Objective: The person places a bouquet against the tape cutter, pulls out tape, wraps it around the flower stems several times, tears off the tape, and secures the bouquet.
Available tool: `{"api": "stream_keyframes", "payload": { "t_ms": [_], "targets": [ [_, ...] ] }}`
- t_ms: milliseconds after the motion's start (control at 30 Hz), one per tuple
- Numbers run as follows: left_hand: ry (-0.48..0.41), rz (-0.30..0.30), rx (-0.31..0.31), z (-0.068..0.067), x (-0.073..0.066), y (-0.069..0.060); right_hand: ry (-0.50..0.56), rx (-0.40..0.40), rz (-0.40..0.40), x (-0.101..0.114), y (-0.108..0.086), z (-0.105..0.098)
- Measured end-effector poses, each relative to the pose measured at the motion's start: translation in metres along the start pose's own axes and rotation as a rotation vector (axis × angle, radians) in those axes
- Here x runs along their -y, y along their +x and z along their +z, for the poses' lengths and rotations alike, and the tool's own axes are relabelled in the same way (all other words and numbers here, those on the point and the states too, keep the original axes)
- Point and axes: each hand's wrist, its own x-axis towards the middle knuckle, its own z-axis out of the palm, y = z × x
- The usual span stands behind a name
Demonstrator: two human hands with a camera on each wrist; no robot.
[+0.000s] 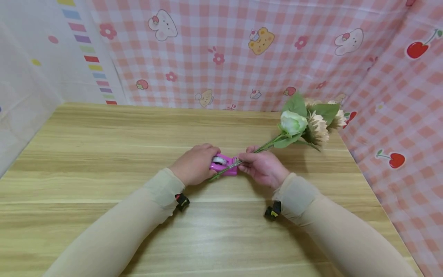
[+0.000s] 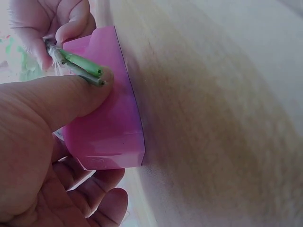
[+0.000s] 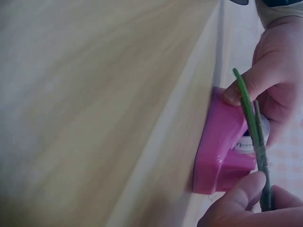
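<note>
A pink tape dispenser [image 1: 232,172] stands on the table, and my left hand [image 1: 195,165] grips its left end. Its tape roll [image 1: 219,159] shows on top. My right hand [image 1: 264,168] pinches the green stems [image 1: 267,145] of a small bunch of artificial flowers just right of the dispenser. The stems slant across the dispenser, their cut ends by my left thumb in the left wrist view. Something shiny and clear, like tape, lies around the stems [image 3: 253,118]. A pale green bud [image 1: 293,123] and cream flowers [image 1: 317,127] point to the far right.
The wood-patterned table [image 1: 104,154] reaches a pink checked cloth [image 1: 194,50] hanging at the back. More checked cloth [image 1: 408,115] with cherries hangs along the right edge, close to the flower heads. White cloth [image 1: 27,77] hangs at the left.
</note>
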Motion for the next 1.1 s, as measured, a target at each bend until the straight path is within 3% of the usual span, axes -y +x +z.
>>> {"api": "stream_keyframes", "payload": {
  "t_ms": [267, 600, 967, 1100],
  "targets": [
    [-0.003, -0.017, 0.004, 0.000, 0.000, 0.000, -0.099, 0.073, 0.006, 0.002, -0.003, -0.006],
    [0.002, -0.023, 0.015, 0.001, -0.001, 0.001, 0.008, 0.071, -0.022, 0.003, -0.007, -0.008],
    [0.001, -0.020, 0.010, 0.001, 0.000, 0.001, 0.017, 0.204, 0.046, 0.006, -0.009, -0.013],
    [0.007, -0.008, -0.001, 0.001, 0.000, 0.000, 0.050, 0.212, 0.054, 0.008, -0.010, -0.012]
  ]
}}
